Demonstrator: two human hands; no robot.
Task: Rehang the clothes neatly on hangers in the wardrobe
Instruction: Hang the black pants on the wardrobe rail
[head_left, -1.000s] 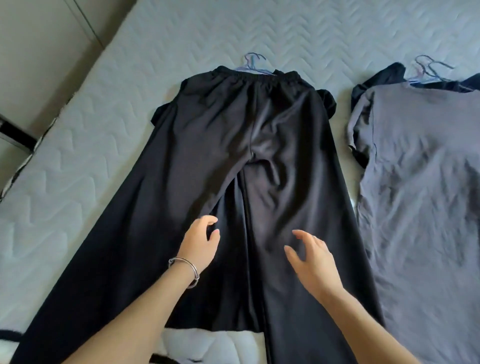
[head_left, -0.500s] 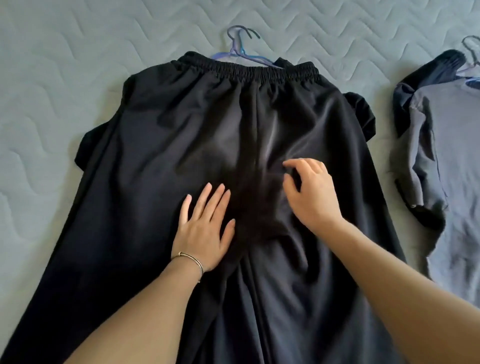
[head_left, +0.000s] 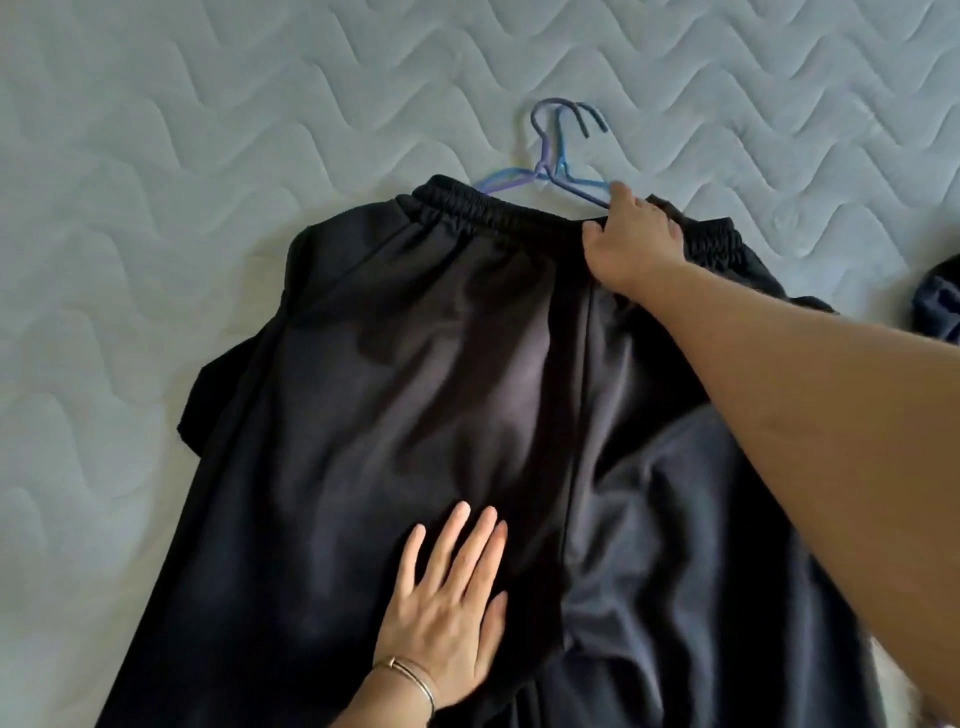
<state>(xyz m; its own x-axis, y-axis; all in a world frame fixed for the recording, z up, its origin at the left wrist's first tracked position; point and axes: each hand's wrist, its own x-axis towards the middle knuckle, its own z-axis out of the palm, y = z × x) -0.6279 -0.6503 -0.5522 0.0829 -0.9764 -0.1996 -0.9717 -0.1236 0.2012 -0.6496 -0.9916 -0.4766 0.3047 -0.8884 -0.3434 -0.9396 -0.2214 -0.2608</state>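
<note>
Both hands (head_left: 445, 618) (head_left: 634, 244) on black trousers (head_left: 415, 389)

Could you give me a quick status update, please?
Left hand flat on the trousers. Right hand at waistband beside hangers, grip unclear. Trousers lie over another dark garment.

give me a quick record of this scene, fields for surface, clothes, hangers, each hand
surface: quilted mattress
trousers: black, lying flat
hangers: blue and purple, hooks showing past the waistband
left hand: flat on the trousers, fingers straight
right hand: on the waistband by the hangers, grip unclear
other: dark garment at right edge
</note>
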